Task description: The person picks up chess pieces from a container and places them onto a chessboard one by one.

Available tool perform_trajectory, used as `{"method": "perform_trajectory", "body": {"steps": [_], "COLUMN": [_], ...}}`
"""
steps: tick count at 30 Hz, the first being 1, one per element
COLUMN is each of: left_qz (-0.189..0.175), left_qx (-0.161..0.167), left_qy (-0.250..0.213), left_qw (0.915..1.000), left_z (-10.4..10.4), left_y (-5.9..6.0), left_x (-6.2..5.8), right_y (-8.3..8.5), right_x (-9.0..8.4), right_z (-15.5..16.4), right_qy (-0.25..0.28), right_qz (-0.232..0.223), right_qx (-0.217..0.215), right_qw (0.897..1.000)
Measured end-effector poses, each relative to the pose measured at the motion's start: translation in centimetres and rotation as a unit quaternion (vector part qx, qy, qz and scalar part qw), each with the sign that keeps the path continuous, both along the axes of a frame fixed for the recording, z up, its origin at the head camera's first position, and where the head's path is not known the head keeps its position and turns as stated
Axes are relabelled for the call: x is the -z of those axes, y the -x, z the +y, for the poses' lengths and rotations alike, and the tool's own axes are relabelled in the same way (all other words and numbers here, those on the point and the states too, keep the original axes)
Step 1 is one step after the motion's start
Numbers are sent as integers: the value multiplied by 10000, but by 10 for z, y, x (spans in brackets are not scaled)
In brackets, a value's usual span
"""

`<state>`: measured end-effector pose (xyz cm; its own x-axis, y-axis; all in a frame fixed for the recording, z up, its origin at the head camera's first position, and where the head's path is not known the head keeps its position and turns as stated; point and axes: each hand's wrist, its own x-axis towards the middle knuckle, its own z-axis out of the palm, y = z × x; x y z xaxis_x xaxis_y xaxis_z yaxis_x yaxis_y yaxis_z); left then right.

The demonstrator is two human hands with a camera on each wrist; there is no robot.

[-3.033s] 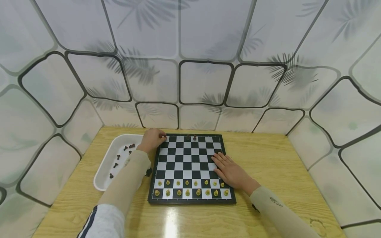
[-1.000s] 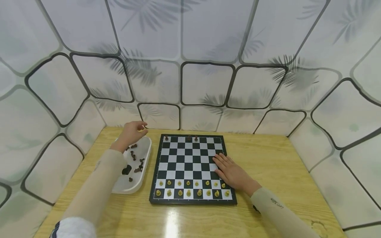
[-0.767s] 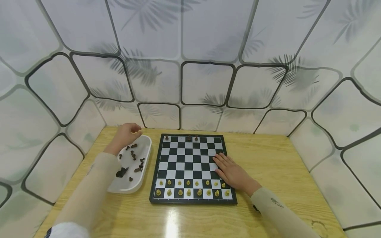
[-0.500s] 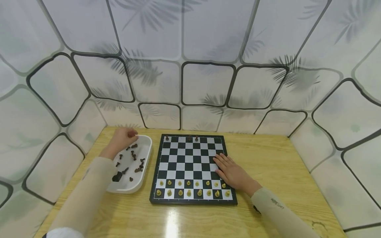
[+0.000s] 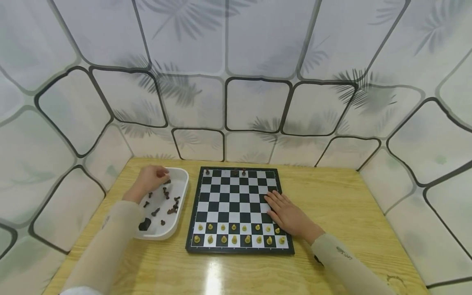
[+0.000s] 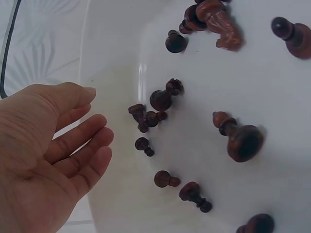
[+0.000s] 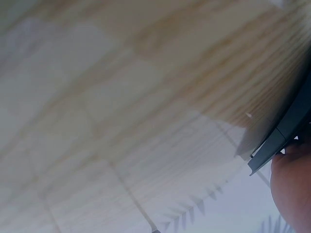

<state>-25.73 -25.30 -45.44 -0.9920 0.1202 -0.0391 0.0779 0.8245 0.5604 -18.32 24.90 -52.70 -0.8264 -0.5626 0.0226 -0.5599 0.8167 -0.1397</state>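
Observation:
My left hand [image 5: 150,178] hovers over the far end of a white tray [image 5: 180,213] holding several dark brown chess pieces [image 5: 171,200]. In the left wrist view its fingers [image 6: 82,145] are relaxed and empty, close to small dark pawns [image 6: 146,116]. A black-and-white chessboard [image 5: 236,200] lies in the middle of the table. My right hand [image 5: 285,213] rests flat on the board's right side. Two rows of pale yellow pieces [image 5: 236,233] stand along the near edge. Three dark pieces [image 5: 236,170] stand on the far row.
The board and tray sit on a light wooden table [image 5: 350,205] enclosed by patterned white walls [image 5: 258,61]. The right wrist view shows only blurred table wood and the board's dark corner [image 7: 282,136].
My left hand placed a dark piece at the board's far left corner, then moved left and lowered over the tray. The right hand has stayed put.

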Motion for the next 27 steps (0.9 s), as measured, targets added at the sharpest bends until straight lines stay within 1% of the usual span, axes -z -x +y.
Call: {"method": "perform_trajectory", "body": {"steps": [3, 12, 15, 20, 27], "left_qz": [-110, -245, -200, -126, 187], "left_qx": [-47, -88, -73, -17, 124], "left_qy": [-12, 27, 30, 116, 214], "left_qw": [9999, 9997, 9998, 9999, 9995], "left_z": [0, -4, -4, -5, -6], "left_y": [-3, -4, -4, 0, 3], "left_x": [1, 13, 15, 21, 31], "right_y": [0, -1, -1, -2, -2], "right_x": [0, -2, -3, -2, -1], "right_z": [0, 0, 0, 0, 0], "right_qy": [-1, 36, 15, 6, 72], "right_qz": [-2, 29, 38, 51, 69], "right_qx": [2, -43, -50, -38, -32], "right_qw": [10000, 10000, 10000, 10000, 9999]}}
